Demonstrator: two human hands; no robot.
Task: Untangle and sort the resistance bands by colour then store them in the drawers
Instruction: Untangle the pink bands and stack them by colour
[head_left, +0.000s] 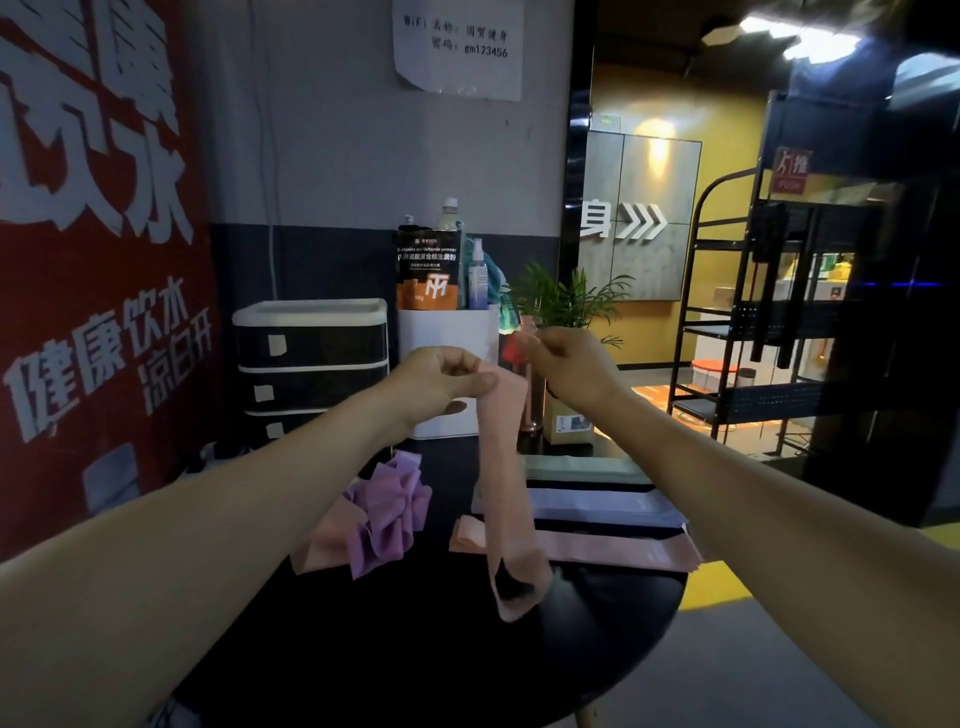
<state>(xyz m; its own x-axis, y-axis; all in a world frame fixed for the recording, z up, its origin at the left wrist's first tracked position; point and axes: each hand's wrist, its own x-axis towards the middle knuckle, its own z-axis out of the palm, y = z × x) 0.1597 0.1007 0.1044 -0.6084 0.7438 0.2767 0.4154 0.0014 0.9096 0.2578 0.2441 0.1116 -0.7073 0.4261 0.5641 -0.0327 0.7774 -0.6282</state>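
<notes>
On a dark round surface (415, 649) in a gym, three bands lie sorted flat, a purple-pink tangle (384, 514) waits, both hands pinch a hanging pink band (506, 483), and the drawers (311, 364) stay closed.

We note dim foreground lighting; the black table (395, 649) reads nearly featureless. Ceiling lights (795, 36) at upper right glare. Edges bow from wide-angle distortion; detail is soft throughout.

left hand (441, 382): raised, fingers curled, pinching | right hand (571, 366): raised alongside, fingers pinching
</notes>
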